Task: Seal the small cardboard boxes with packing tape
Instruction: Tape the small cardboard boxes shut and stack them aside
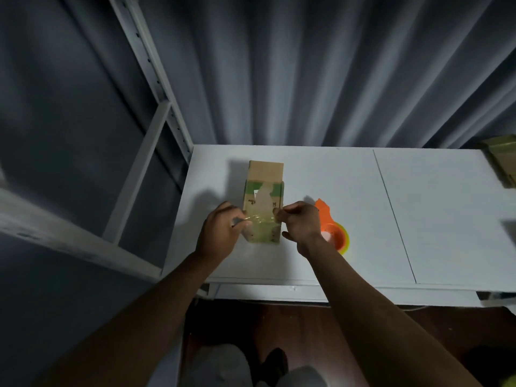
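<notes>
Box [264, 202] lies flat on white table [349, 191], near its left end, one plain flap sticking out at the far side. Green print on top face; torn pale patch in the middle. Near end looks already glossy with tape.

Tape strip [258, 219] stretched across the box's width, just above the near half. Held taut between both hands, likely so it goes down flat, without wrinkles, over the seam. Strip is clear and hard to trace; whether it touches the cardboard yet, cannot tell.

Left hand [220, 233] at box's left edge: fingers curled, thumb and fingertips pinching the strip's left end. Right hand [301, 222] at box's right edge: thumb and forefinger pinching the right end, other fingers tucked in loosely. Both pinches pressed tight on the tape, no spread. Neither hand seems to hold the box itself; it rests on its own weight.

Dispenser [332, 230], orange with a yellow-green roll, sits on table just right of right hand, partly hidden by the wrist. Set down close, probably for the next strip.

Second box [499, 163] at far right table edge, well apart, only partly in view.

Judgement: strip about to be lowered and pressed. Risk: tape folding on itself or landing crooked.
</notes>
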